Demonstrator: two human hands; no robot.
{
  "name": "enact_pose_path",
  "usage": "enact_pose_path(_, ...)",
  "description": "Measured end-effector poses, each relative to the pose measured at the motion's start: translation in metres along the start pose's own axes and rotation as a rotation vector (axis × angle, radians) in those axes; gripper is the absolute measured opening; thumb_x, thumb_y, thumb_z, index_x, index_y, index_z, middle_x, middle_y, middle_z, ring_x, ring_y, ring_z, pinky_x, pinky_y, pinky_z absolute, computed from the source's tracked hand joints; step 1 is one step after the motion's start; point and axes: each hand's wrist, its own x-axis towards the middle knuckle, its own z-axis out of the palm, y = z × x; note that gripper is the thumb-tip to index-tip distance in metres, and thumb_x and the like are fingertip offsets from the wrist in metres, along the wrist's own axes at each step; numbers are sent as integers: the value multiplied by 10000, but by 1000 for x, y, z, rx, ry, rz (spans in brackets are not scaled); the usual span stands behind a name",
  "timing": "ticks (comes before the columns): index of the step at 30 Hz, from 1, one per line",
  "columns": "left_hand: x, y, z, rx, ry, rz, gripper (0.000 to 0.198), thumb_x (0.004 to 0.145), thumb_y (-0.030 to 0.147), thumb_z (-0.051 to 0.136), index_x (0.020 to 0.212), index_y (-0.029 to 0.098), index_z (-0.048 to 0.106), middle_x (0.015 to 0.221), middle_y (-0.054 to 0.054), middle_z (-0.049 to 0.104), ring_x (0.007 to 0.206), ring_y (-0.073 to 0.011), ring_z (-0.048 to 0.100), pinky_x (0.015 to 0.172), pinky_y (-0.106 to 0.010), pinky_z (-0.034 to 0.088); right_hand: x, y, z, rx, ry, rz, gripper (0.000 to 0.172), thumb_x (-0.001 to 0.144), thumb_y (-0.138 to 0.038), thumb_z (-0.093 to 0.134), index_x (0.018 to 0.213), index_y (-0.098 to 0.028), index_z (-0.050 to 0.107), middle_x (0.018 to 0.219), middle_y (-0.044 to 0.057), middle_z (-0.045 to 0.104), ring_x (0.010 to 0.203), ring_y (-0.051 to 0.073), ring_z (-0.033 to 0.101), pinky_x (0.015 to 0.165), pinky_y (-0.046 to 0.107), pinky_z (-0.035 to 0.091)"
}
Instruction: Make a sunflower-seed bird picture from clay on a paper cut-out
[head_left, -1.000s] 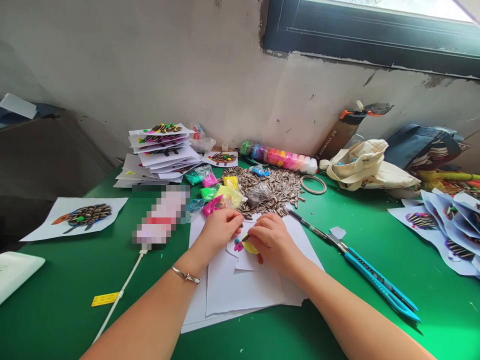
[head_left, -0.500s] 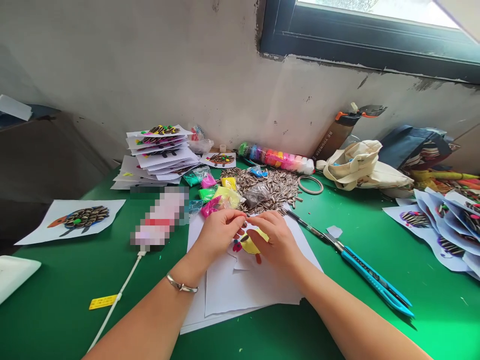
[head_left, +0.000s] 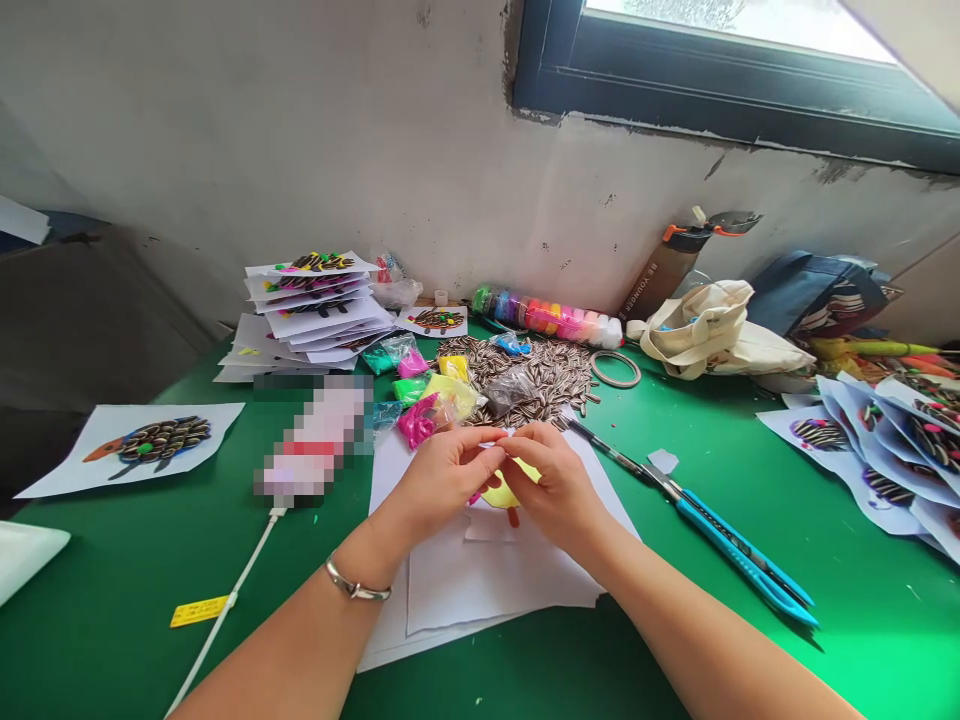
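My left hand [head_left: 454, 478] and my right hand [head_left: 556, 482] meet fingertip to fingertip above white paper sheets [head_left: 480, 590]. Both are closed in a pinch; whatever lies between the fingertips is too small or hidden to make out. Under the hands, partly covered, is a yellow clay shape [head_left: 499, 497] with a small orange-brown piece [head_left: 513, 517] at its lower edge. A bit of magenta shows beside my left fingers. Just beyond the hands lie a magenta clay packet [head_left: 420, 420] and a heap of striped sunflower seeds [head_left: 555, 375].
Right of the paper lie a black pen [head_left: 607, 450] and a blue-handled tool [head_left: 742, 555]. A tape roll [head_left: 616, 369] and cloth bag [head_left: 705, 325] sit behind. Stacked seed pictures [head_left: 322, 315] stand back left, more pictures [head_left: 885, 450] at right. A white cable [head_left: 225, 610] crosses the left side.
My fingertips have drawn closer together, the two hands now touching. The dark and red bits seen between them before are mostly covered. The camera view has shifted slightly.
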Motion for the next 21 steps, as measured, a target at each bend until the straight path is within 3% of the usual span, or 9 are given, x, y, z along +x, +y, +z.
enact_pose_path(4, 0, 4, -6, -16, 85, -13, 354, 831, 387, 613, 1084, 151, 690, 872, -64, 711, 709, -166, 658, 600, -269, 536, 0, 0, -5, 35, 32, 21, 150, 868, -152, 551, 881, -212, 688, 783, 36, 611, 778, 183, 564, 675, 322, 466)
enact_pose_path(8, 5, 2, -16, 115, 221, 33, 304, 823, 374, 608, 996, 150, 718, 841, -46, 719, 695, -153, 648, 669, -278, 543, -1, 1, -8, 106, 51, 97, 168, 869, -176, 550, 969, -219, 677, 796, 34, 619, 785, 181, 594, 649, 299, 483)
enact_pose_path(16, 14, -18, -24, 360, 249, 66, 278, 849, 369, 545, 932, 183, 734, 823, -21, 724, 681, -169, 659, 617, -277, 509, -6, 5, -6, 212, -125, 209, 120, 857, -197, 567, 842, -222, 684, 771, 14, 648, 634, 136, 604, 511, 228, 453)
enact_pose_path(21, 15, -20, -24, 448, 270, 89, 260, 846, 354, 539, 904, 197, 737, 788, -2, 721, 644, -153, 644, 571, -250, 466, -8, 6, -7, 172, -248, 176, 211, 877, -131, 505, 858, -235, 688, 742, -16, 681, 573, 106, 583, 605, 235, 461)
